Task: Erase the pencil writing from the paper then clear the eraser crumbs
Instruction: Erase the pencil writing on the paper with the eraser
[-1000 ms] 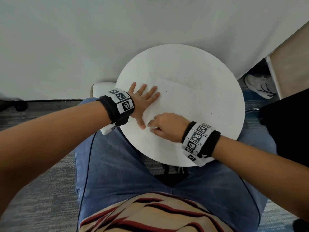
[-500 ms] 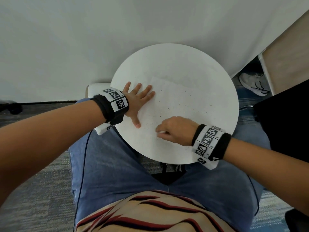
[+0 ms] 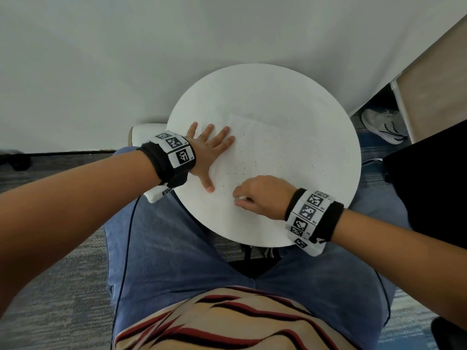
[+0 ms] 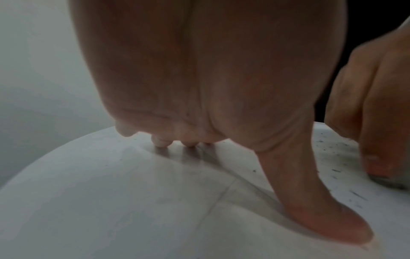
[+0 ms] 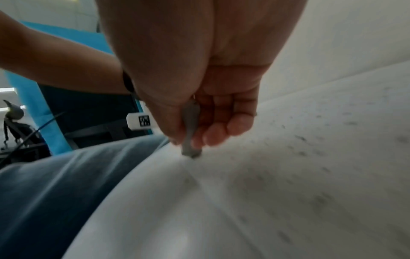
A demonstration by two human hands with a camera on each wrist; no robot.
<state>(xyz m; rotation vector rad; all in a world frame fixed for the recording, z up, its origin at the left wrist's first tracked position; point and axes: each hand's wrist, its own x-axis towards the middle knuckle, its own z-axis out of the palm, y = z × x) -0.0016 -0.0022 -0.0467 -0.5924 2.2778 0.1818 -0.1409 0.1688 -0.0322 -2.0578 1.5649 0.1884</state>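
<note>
Our right hand (image 3: 262, 197) pinches a small grey eraser (image 5: 191, 133) between thumb and curled fingers, its lower tip pressed onto the paper (image 3: 278, 152) at the sheet's near edge. Our left hand (image 3: 209, 154) lies flat and spread, fingers straight, with the fingertips (image 4: 160, 142) and the thumb bearing down on the paper's left edge so it cannot slide. The paper is our landmark: it lies on the round white table (image 3: 257, 84), roughly in the middle, and dark eraser crumbs (image 3: 255, 162) are scattered over most of it, thickest just beyond the right hand. We cannot make out any remaining pencil writing on the sheet; the right wrist view is blurred and shows only faint grey smudges near the eraser. We judge that we are in the rubbing step, with the crumb clearing not yet begun. To do it well, we should keep the left hand pressing close to where the eraser works, so the thin sheet does not buckle or crease. Short strokes running away from the anchoring hand, with moderate pressure, seem safest, since a hard push toward the held edge could wrinkle or tear the paper. Beyond the paper's right side, off the table, a white shoe (image 3: 382, 126) sits on the floor.
</note>
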